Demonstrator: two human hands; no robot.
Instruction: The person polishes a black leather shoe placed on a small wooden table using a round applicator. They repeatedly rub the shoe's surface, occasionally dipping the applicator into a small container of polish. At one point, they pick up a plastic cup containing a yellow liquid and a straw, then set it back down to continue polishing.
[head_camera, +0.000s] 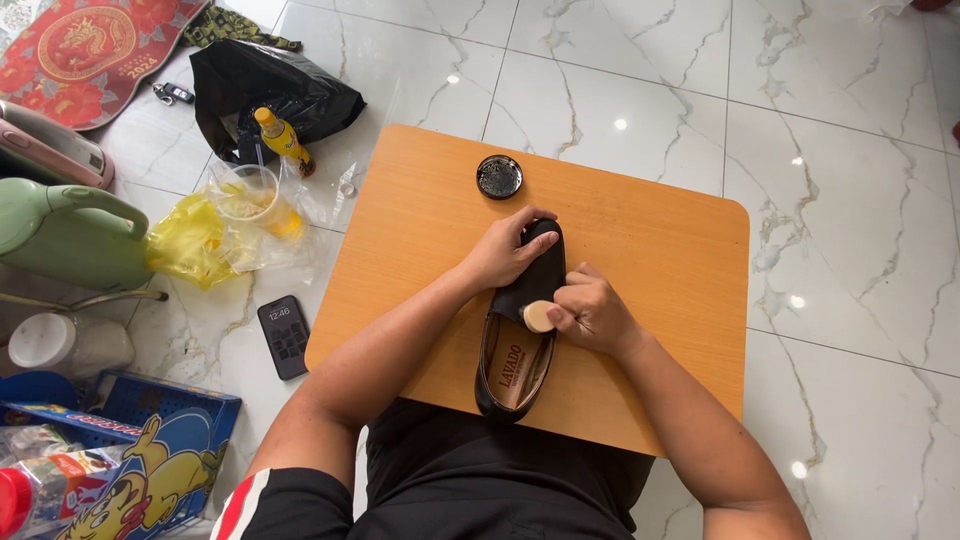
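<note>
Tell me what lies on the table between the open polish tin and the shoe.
Nothing lies there: in the head view, only bare wooden table shows between the tin and the shoe, whose toe the left hand covers.

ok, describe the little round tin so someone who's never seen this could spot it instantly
Find the orange wooden table on the white marble floor. Near its far edge, just beyond the black shoe the left hand steadies, sits a small open round tin. It is the only loose item on the tabletop, dark inside and untouched.
</note>
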